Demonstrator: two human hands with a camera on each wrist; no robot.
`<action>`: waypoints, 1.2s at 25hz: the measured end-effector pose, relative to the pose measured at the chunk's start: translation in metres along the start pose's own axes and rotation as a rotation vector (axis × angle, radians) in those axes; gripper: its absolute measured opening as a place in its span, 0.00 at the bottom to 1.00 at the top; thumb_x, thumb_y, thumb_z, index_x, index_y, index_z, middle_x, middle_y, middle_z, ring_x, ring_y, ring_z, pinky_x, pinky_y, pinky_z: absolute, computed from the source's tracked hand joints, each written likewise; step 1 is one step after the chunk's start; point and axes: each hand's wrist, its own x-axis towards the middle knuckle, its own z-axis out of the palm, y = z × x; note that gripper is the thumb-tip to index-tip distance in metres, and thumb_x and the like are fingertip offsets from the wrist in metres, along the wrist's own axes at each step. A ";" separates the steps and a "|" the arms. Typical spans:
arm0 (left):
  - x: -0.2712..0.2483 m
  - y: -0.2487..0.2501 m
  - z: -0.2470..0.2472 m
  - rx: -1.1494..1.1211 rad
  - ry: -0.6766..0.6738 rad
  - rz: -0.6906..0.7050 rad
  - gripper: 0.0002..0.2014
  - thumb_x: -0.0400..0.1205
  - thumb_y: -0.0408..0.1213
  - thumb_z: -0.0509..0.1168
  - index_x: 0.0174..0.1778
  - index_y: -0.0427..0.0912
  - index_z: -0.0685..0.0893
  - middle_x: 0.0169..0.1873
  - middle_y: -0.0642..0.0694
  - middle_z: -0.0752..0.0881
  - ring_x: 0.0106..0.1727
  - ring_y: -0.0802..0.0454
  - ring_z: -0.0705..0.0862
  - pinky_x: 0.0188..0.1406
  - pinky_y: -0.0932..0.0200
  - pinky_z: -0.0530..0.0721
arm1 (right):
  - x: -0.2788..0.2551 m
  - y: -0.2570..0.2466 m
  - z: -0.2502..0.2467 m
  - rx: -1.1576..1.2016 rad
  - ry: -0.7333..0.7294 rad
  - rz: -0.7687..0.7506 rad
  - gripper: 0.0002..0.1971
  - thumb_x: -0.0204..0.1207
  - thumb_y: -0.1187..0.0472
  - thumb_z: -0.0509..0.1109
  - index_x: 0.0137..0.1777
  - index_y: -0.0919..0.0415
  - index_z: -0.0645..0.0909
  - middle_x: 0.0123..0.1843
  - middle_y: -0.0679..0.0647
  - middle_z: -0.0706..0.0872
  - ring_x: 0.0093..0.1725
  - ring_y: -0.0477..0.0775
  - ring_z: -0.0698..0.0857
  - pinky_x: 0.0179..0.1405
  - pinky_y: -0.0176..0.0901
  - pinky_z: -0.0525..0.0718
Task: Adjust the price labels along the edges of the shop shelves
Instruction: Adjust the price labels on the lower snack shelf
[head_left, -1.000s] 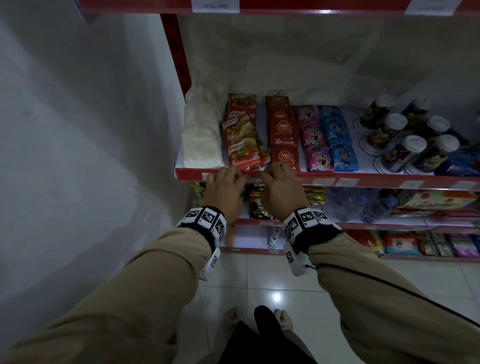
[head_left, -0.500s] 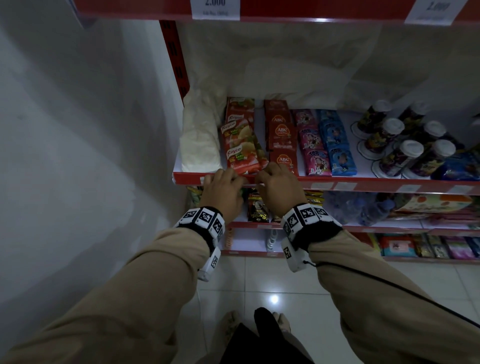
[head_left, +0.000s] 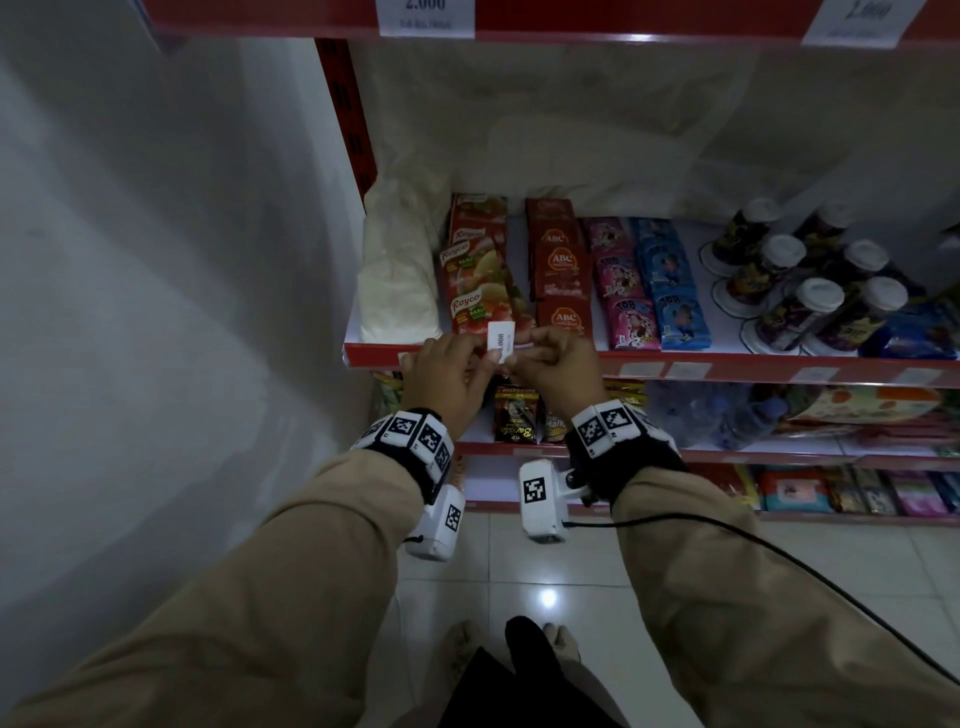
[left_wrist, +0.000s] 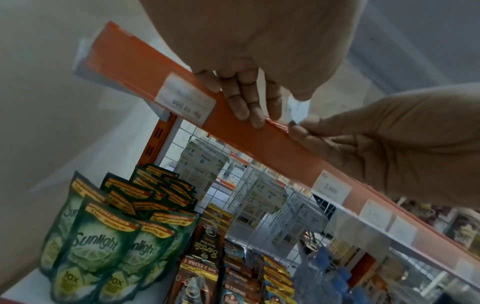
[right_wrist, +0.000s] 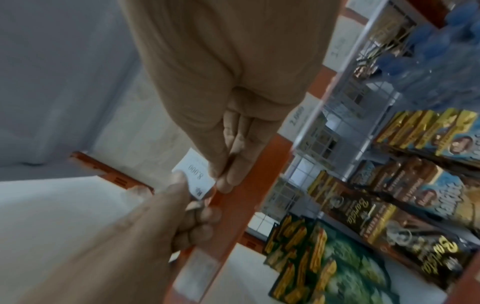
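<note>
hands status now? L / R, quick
Left hand: pinching the lower end of the loose white price label.
Right hand: fingers curled, pinching the same label from its right edge, just above the red shelf edge.

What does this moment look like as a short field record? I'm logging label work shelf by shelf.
label in hand: white price label reading 8.000, out of the rail, turned on end
left hand: pinches the label's lower end, other fingers on the red shelf edge
right hand: pinches the label's right side
labels in the rail: one reading Rp 10.000 left of the hands, more to the right
goods behind: Royco sachets, ABC sachets
</note>
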 end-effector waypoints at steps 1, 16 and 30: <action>0.000 0.001 0.000 0.024 -0.014 -0.012 0.15 0.86 0.49 0.57 0.58 0.43 0.81 0.52 0.43 0.83 0.57 0.41 0.77 0.57 0.44 0.70 | -0.002 0.002 0.003 -0.011 -0.026 0.000 0.09 0.72 0.76 0.72 0.52 0.72 0.81 0.40 0.65 0.89 0.37 0.54 0.89 0.39 0.46 0.88; 0.002 -0.006 -0.008 0.189 -0.058 0.072 0.11 0.81 0.49 0.64 0.52 0.47 0.82 0.52 0.48 0.83 0.58 0.45 0.77 0.54 0.52 0.62 | 0.015 -0.037 -0.011 -1.066 -0.266 -0.525 0.09 0.76 0.66 0.68 0.54 0.62 0.86 0.53 0.61 0.88 0.52 0.62 0.85 0.51 0.54 0.82; 0.002 -0.017 -0.007 0.240 -0.030 0.136 0.13 0.80 0.45 0.66 0.60 0.47 0.82 0.53 0.45 0.82 0.56 0.42 0.78 0.52 0.49 0.68 | 0.007 0.001 0.002 -0.823 -0.011 -0.523 0.06 0.73 0.69 0.69 0.48 0.64 0.86 0.49 0.62 0.86 0.48 0.63 0.84 0.44 0.48 0.81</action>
